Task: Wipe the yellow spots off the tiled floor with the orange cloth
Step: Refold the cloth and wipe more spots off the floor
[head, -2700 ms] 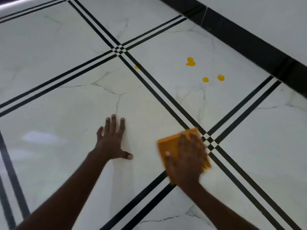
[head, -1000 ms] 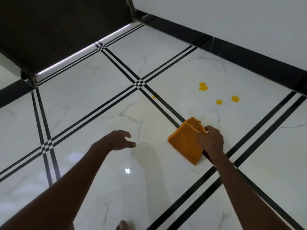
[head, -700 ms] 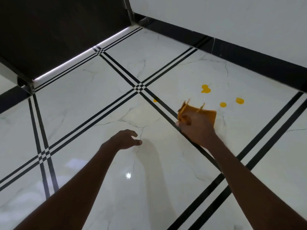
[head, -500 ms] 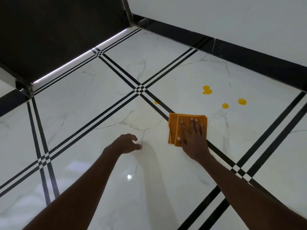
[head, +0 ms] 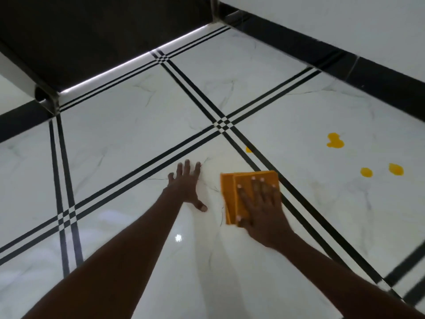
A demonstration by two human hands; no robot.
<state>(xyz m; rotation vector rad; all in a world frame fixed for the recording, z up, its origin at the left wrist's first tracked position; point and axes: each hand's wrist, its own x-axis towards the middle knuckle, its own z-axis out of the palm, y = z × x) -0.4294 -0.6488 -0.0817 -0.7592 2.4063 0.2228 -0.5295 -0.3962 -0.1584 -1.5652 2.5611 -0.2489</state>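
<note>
Right hand [head: 259, 204] lying flat on folded orange cloth [head: 249, 194], grip fully spread, fingers straight, pressing cloth onto tiled floor [head: 128, 134]. Cloth sitting beside black double stripe. Left hand [head: 186, 186] resting palm-down on floor at 9 o'clock of cloth, fingers splayed, holding nothing. Yellow spots [head: 335, 141] lying at 2 o'clock of cloth, well apart; one small spot [head: 248, 149] showing at 12 o'clock by stripe.

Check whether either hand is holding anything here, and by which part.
Nothing is gripped. The right hand presses flat on top of the folded orange cloth, fingers straight. The left hand rests spread on the bare floor tile.
</note>
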